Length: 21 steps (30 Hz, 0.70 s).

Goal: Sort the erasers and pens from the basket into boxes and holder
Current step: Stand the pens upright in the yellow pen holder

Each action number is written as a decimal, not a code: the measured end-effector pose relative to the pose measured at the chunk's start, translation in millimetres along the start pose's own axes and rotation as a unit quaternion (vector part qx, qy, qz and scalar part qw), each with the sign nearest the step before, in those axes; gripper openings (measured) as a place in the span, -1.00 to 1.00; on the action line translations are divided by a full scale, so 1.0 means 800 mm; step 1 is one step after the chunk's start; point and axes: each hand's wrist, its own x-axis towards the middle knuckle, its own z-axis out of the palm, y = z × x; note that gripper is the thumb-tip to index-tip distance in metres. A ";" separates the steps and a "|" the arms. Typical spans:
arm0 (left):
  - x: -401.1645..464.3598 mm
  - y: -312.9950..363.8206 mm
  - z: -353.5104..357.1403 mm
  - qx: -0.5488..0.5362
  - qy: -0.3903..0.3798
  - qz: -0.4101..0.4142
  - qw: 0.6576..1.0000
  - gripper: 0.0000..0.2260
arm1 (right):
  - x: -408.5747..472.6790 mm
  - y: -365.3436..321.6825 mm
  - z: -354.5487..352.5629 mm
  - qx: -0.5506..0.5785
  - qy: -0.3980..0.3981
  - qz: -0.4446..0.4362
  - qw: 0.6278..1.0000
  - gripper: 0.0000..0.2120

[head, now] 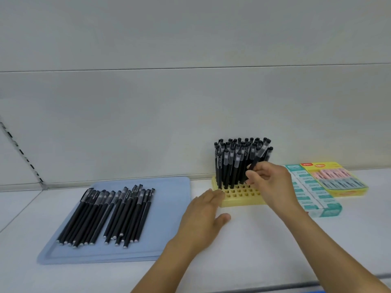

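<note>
your forearms reached in from the near edge, and your left hand (203, 214) lay flat and empty on the white counter (243, 250), fingertips touching the yellow plastic grid holder (239, 197), likely to steady it. your right hand (268, 182) had its grip pinched on one black capped pen (259, 156), tilted over the free slots. more pens (110, 214) waited on the flat blue tray (169, 187). boxed erasers (313, 191) sat right of the holder; their print was unreadable.
</note>
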 end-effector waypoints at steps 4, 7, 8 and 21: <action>0.003 -0.002 0.001 0.045 0.000 -0.001 0.999 -0.50 | 0.005 0.011 0.016 -0.029 -0.022 -0.006 0.999 -0.88; 0.003 -0.003 0.004 0.037 0.003 0.001 0.999 -0.50 | 0.010 0.016 0.022 -0.071 -0.020 -0.016 0.997 -0.88; 0.003 -0.004 0.005 0.032 0.006 0.001 0.999 -0.50 | 0.011 0.015 0.023 -0.087 -0.017 -0.019 0.996 -0.90; 0.004 -0.004 0.003 0.009 0.005 0.005 1.000 -0.48 | 0.010 0.018 0.034 -0.225 -0.041 0.006 0.973 -0.94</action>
